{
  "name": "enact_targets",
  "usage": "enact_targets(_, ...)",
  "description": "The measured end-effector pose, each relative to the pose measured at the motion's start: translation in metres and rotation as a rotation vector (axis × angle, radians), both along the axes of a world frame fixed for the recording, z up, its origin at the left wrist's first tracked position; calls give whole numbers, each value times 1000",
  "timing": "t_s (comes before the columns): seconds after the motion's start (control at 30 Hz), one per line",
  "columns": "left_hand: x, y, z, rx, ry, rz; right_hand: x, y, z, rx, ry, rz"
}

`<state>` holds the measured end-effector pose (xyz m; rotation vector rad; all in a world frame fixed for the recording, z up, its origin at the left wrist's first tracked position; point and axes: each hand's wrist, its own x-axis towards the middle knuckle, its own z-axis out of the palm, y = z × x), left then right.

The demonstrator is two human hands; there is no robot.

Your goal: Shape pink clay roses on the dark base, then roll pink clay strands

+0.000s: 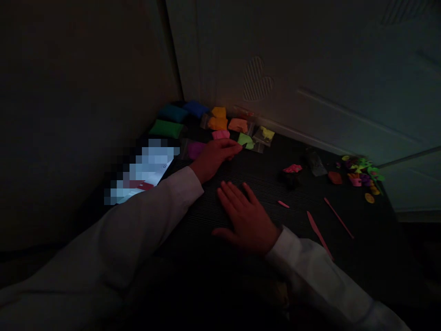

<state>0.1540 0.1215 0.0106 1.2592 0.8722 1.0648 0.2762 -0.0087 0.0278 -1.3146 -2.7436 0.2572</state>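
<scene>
My left hand (214, 157) reaches over the back of the dark table, its thumb and fingers pinched together. A small dark bit shows at the fingertips, too dim to name. Just beyond them lies a bag of light green clay (245, 140). Pink clay (221, 134) sits behind the knuckles, and a bag of purple clay (195, 150) is partly hidden by the same hand. My right hand (246, 218) is spread flat, palm down, with nothing in it. To its right lies a short pink piece (283, 204).
A lit screen (161, 170) lies at left. Behind are bags of green (166, 129), blue (195, 109) and orange clay (217, 123). At right are a pink knife-shaped tool (319, 233), a thin pink stick (338, 217) and colourful small shapes (358, 172). A wall panel borders the back.
</scene>
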Motion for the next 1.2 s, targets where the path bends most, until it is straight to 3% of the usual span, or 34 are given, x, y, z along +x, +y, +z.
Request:
enact_targets(0.1,0,0,-1,-1,5,0,-5,-5,0,-19,14,57)
enact_targets(0.27,0,0,0,-2,-11,-6,11,12,-1,28,-9,-151)
enact_targets(0.37,1,-1,1,0,-12,-7,18,18,0,-5,33,-151)
enact_targets(0.47,0,-1,2,10,15,-8,26,21,2,-82,202,-174)
enact_targets(0.6,0,-1,2,27,45,-2,39,27,11,-85,481,-387)
enact_targets(0.9,0,-2,2,16,-2,-13,40,9,30,-251,42,-374)
enact_targets(1.2,-1,-1,1,16,4,-23,49,3,33,-295,-95,-360)
